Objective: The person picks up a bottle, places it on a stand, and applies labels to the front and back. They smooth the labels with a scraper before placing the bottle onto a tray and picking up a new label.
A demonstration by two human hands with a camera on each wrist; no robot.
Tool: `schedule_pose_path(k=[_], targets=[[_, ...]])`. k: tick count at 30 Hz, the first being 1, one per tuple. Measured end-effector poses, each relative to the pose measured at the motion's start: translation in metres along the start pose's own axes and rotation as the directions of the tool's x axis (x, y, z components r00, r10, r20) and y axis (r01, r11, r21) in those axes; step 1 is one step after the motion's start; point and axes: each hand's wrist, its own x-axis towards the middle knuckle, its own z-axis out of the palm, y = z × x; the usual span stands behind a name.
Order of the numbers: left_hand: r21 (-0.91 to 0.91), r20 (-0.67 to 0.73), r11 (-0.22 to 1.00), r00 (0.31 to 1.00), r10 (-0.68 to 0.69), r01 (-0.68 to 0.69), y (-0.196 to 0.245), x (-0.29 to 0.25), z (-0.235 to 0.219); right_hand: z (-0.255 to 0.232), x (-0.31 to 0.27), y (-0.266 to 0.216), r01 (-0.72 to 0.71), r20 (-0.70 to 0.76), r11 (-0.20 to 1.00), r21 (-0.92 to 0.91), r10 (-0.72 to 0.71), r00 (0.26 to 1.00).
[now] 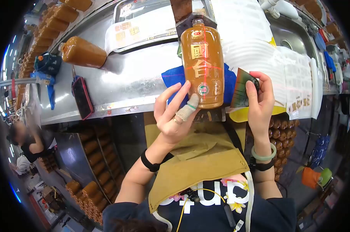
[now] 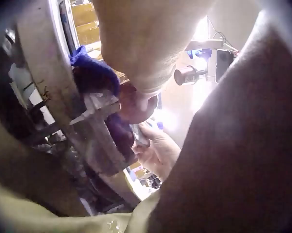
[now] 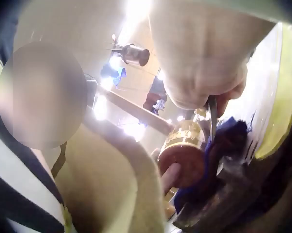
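Note:
A brown bottle with gold characters lies on a blue cloth, its neck against a dark metal holder; red light lines cross it. My left hand touches the bottle's lower left side, one finger wearing a cloth cover. A finger lies against the bottle's round base in the right wrist view. To the right of the bottle, my right hand pinches a flat dark-green piece between thumb and fingers. In the left wrist view the right hand shows beyond the base.
Another brown bottle lies at the left of the metal table, near a red-edged phone. A tray stands behind. White sheets and a label sheet lie right, with a sink beyond.

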Motion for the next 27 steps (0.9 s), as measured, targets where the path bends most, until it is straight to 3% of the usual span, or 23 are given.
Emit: schedule_pose_path(k=[5, 9, 12, 17, 19, 24, 27], targets=[[0.076, -0.016, 0.997, 1.000, -0.007, 0.008, 0.000, -0.010, -0.001, 0.005, -0.001, -0.004, -0.022, 0.012, 0.999, 0.031, 0.022, 1.000], [0.172, -0.013, 0.980, 0.995, 0.103, -0.099, 0.006, -0.013, 0.007, 0.012, 0.000, -0.006, -0.027, 0.023, 0.996, 0.081, 0.025, 0.999], [0.284, 0.137, 0.955, 0.989, 0.048, -0.086, 0.020, 0.002, 0.002, 0.011, -0.002, -0.009, -0.023, 0.027, 0.996, 0.087, 0.021, 0.999], [0.297, 0.161, 0.941, 0.980, 0.119, -0.163, 0.009, 0.012, 0.009, 0.005, -0.003, -0.010, -0.037, 0.016, 0.994, 0.102, 0.036, 0.999], [0.239, 0.092, 0.970, 0.993, -0.073, 0.049, 0.010, 0.016, 0.012, 0.000, -0.004, -0.010, -0.032, 0.016, 0.997, 0.072, 0.031, 0.999], [0.211, 0.040, 0.974, 0.994, -0.097, 0.087, 0.011, 0.012, 0.009, 0.001, -0.001, -0.010, -0.017, 0.031, 0.997, 0.072, 0.015, 0.999], [0.192, 0.037, 0.981, 0.999, -0.038, 0.030, 0.011, 0.005, 0.008, 0.007, 0.002, -0.015, 0.050, -0.001, 0.996, 0.073, -0.050, 0.999]])
